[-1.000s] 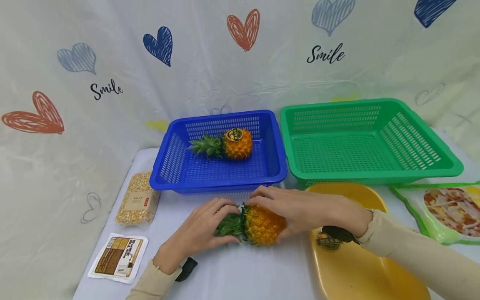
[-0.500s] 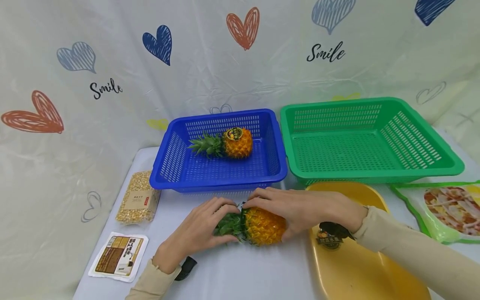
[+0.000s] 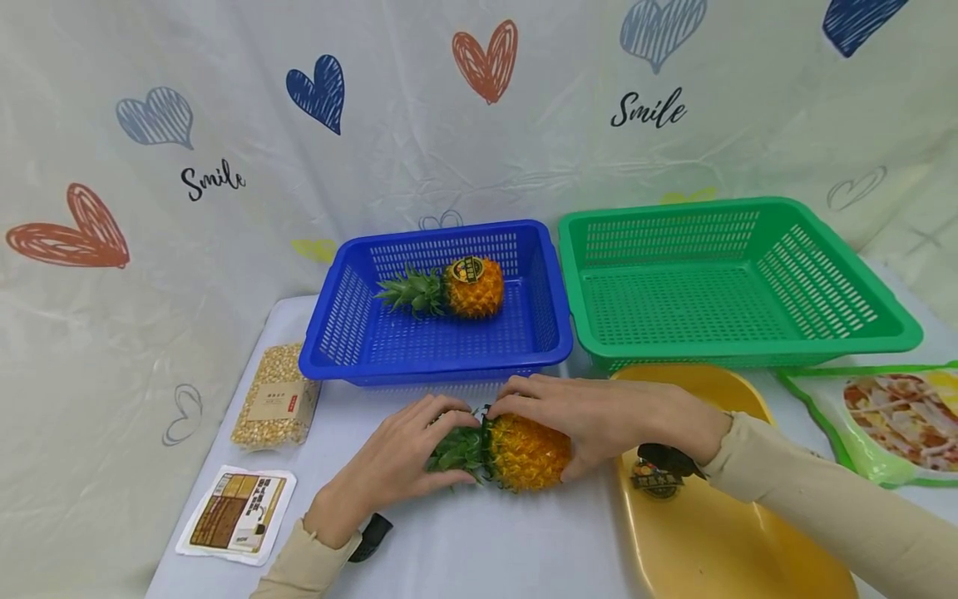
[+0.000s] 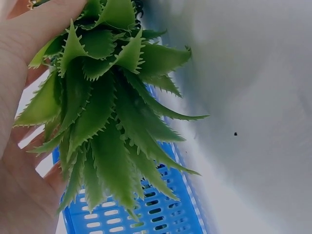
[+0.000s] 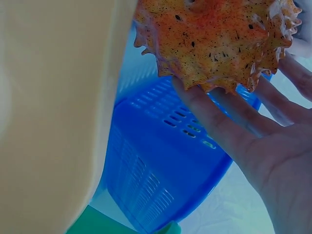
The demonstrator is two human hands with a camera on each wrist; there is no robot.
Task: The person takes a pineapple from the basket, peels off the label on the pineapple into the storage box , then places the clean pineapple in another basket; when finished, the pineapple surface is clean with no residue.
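Observation:
Both my hands hold a small pineapple (image 3: 527,453) that lies sideways over the white cloth, just in front of the blue basket. Round its green crown (image 3: 456,449) curl the fingers of my left hand (image 3: 400,449), the thumb on the near side. My right hand (image 3: 599,416) grips the orange body from above and the right. In the left wrist view the spiky leaves (image 4: 105,112) hang past the left hand. From the right wrist view, fingers (image 5: 209,114) touch the bumpy skin (image 5: 219,44). A second pineapple (image 3: 475,287), with a round label, lies in the blue basket.
Behind my hands stand the blue basket (image 3: 434,370) and a green basket (image 3: 748,351). A yellow basin (image 3: 696,541) sits under my right forearm. At left lie a bag of corn kernels (image 3: 275,399) and a flat white packet (image 3: 238,514); a green-edged food bag (image 3: 891,424) lies far right.
My right hand and wrist have shifted very slightly on the pineapple over the last second. My left hand and the pineapple stay in place.

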